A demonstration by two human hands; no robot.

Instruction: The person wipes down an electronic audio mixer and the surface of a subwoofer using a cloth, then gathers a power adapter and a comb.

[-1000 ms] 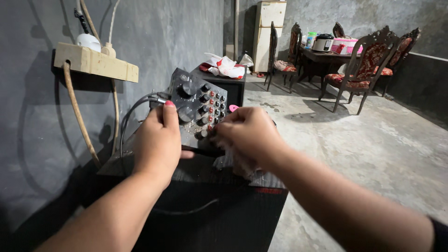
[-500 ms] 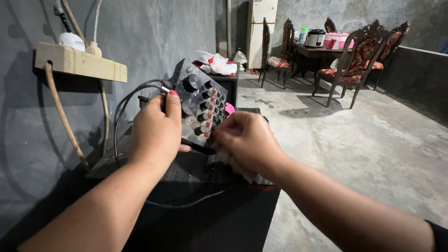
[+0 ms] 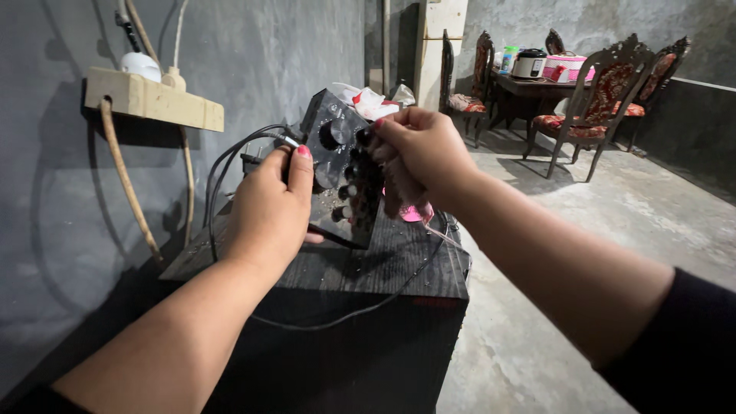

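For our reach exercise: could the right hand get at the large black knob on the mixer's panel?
Probably yes: the right hand rests on the mixer beside the large black knob, with nothing between them.

One head-worn camera looked down and forward from close above the black speaker cabinet (image 3: 383, 268), facing the grey wall (image 3: 253, 69) and the room beyond.

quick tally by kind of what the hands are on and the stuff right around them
hands: 2, left hand, right hand
audio mixer box: 1
black speaker cabinet: 1
power strip: 1
pink object: 1
total: 6
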